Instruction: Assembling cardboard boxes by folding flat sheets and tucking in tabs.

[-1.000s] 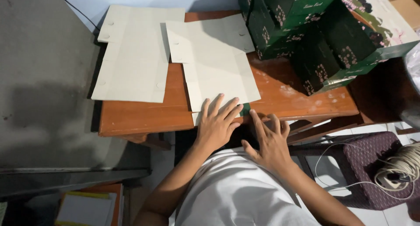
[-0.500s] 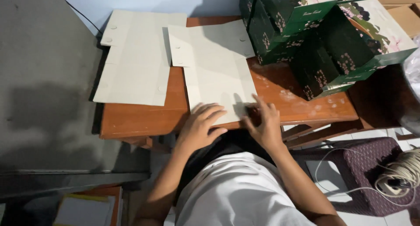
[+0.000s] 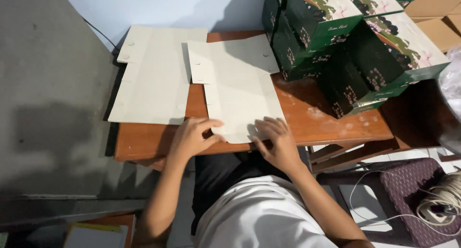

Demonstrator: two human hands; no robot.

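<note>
— Where are the hands from where you stand?

— Both are at the near edge of the reddish-brown wooden table. The left hand has its fingers curled, thumb and fingertips closing on the near corner of a flat, pale grey die-cut cardboard sheet. The right hand lies with fingers spread and flat on that same bottom edge, pressing it down rather than clasping it.

— So the sheet sits where, against the hands?

— It stretches away from them toward the wall; only its nearest margin is under the fingers, between the two hands. Whether the left thumb is under the card or on top, I cannot tell.

— Anything else on the table?

— A second flat pale cardboard sheet lies to the left, just beside the first and overhanging the table's left edge. On the right stands a stack of dark green printed cartons, apart from the hands. Lower right, a coil of pale twine rests on a purple cushioned stool.
</note>
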